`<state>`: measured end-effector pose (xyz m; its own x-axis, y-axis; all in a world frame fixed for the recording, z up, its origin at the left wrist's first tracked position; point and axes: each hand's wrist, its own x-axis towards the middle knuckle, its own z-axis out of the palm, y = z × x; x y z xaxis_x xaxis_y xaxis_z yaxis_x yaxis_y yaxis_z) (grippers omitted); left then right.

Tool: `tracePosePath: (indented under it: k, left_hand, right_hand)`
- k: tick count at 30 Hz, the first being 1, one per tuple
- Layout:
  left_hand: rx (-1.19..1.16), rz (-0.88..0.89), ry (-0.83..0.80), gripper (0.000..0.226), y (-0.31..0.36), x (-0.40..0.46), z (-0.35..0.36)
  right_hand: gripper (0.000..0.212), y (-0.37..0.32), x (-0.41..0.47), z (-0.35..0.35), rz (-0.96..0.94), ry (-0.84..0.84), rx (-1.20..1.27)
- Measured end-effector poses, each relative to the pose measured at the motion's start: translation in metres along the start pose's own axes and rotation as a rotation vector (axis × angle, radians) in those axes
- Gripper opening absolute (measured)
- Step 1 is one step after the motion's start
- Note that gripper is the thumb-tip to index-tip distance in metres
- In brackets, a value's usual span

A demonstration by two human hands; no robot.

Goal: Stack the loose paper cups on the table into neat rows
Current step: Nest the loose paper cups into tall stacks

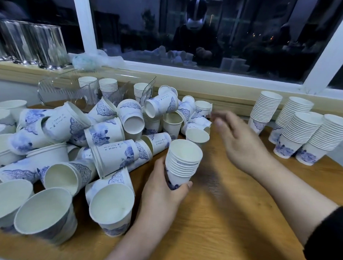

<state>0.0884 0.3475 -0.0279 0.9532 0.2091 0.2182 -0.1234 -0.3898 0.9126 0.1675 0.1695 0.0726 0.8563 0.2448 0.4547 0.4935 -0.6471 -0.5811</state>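
Note:
A big heap of loose white paper cups with blue prints (100, 139) covers the left half of the wooden table (222, 219). My left hand (162, 189) grips the base of a short nested stack of cups (182, 161), held upright near the heap's right edge. My right hand (238, 140) hovers above the table with fingers straight and blurred, reaching toward cups at the heap's far right (197, 134); it holds nothing. Several tall finished stacks (300, 132) stand upright at the right.
A clear plastic rack (74, 91) holding a few short cup stacks stands behind the heap. Metal containers (29, 45) and a crumpled plastic bag (87, 61) sit on the window sill. Bare wood lies between the heap and the finished stacks.

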Motion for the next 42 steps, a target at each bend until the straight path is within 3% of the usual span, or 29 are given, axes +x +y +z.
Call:
tracePosePath:
  k: [3, 5, 9, 14, 17, 20, 24, 25, 27, 29, 31, 35, 39, 42]
  left_hand:
    - [-0.012, -0.026, 0.009, 0.063, -0.001, 0.002, 0.000]
    - [-0.009, -0.034, 0.016, 0.063, -0.001, 0.004, 0.002]
    - [-0.012, -0.047, 0.029, 0.058, -0.002, 0.006, 0.002]
    - [-0.024, -0.040, 0.038, 0.059, -0.002, 0.006, 0.002]
    - [-0.035, -0.041, 0.036, 0.061, 0.000, 0.007, 0.003]
    - [-0.041, -0.027, 0.031, 0.057, 0.002, 0.005, 0.003]
    - [-0.029, -0.017, 0.040, 0.055, 0.003, 0.004, 0.003]
    - [-0.031, -0.023, 0.041, 0.055, 0.002, 0.004, 0.002]
    - [-0.035, -0.035, 0.031, 0.055, 0.001, 0.004, 0.002]
    - [-0.042, -0.046, 0.017, 0.054, 0.001, 0.004, 0.001]
    - [-0.039, -0.043, 0.012, 0.055, 0.001, 0.005, 0.001]
    - [-0.026, -0.034, 0.004, 0.058, 0.001, 0.005, 0.001]
    - [-0.022, -0.021, -0.002, 0.063, 0.000, 0.005, 0.000]
    - [-0.021, -0.017, -0.004, 0.066, 0.000, 0.006, 0.001]
  right_hand:
    - [0.041, 0.031, 0.001, 0.019, 0.038, -0.209, -0.292]
    - [0.038, 0.041, -0.002, 0.033, 0.050, -0.242, -0.321]
    - [0.007, 0.047, -0.001, 0.041, 0.035, -0.054, -0.282]
    - [0.010, 0.019, -0.010, 0.012, -0.018, 0.321, -0.059]
    - [0.010, -0.012, -0.021, -0.008, -0.097, 0.408, 0.086]
    - [0.013, -0.029, -0.025, -0.008, -0.234, 0.300, 0.036]
    - [0.028, -0.023, -0.026, 0.005, -0.320, -0.099, -0.040]
    - [0.032, -0.018, -0.027, 0.007, -0.296, -0.113, -0.006]
    - [0.031, -0.001, -0.027, 0.007, -0.184, 0.112, 0.035]
    - [0.025, 0.027, -0.020, 0.001, 0.026, 0.306, -0.093]
    - [0.040, 0.056, -0.012, -0.001, 0.215, 0.159, -0.247]
    - [0.063, 0.080, 0.006, -0.001, 0.277, -0.187, -0.269]
    - [0.063, 0.081, 0.026, -0.001, 0.284, -0.349, -0.316]
    - [0.049, 0.082, 0.029, 0.004, 0.315, -0.316, -0.290]
